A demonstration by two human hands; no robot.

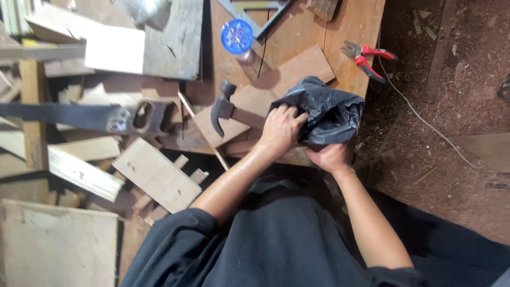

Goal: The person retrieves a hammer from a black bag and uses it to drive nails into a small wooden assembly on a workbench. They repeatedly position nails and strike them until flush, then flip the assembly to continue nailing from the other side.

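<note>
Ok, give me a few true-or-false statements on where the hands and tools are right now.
1. Both hands grip the black plastic bag. True.
2. The left hand holds the hammer. False: the hammer lies on the bench beside it, unheld.
3. The red-handled pliers lie near the workbench edge. True.
4. The handsaw is in the right hand. False: it rests among wood scraps, far from that hand.

Crumpled black plastic bag (324,114) sits at the wooden table (350,26) edge, steel claw hammer (226,109) just left of it, red-handled pliers (366,58) behind, handsaw (79,117) far left.
</note>
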